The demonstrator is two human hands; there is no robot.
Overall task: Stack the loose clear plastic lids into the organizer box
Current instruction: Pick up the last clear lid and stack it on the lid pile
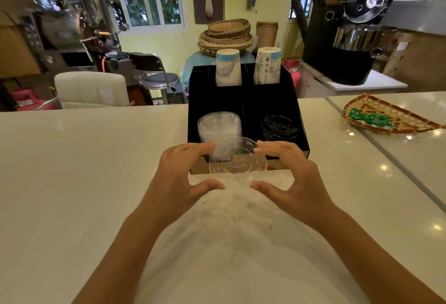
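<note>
A clear plastic lid (237,160) is held between both hands just in front of the black organizer box (301,120), over its front edge. My left hand (179,175) grips the lid's left rim with fingertips and thumb. My right hand (293,174) grips its right rim the same way. Inside the box's front left compartment stands a stack of clear lids (218,127). The front right compartment holds a stack of black lids (278,128). Two stacks of paper cups (228,67) stand upside down in the rear compartments.
The box stands on a white counter (84,171). A woven tray (386,119) with green packets lies at the right on the adjoining counter. Behind the counter are a white chair, a stool, woven baskets and coffee machines.
</note>
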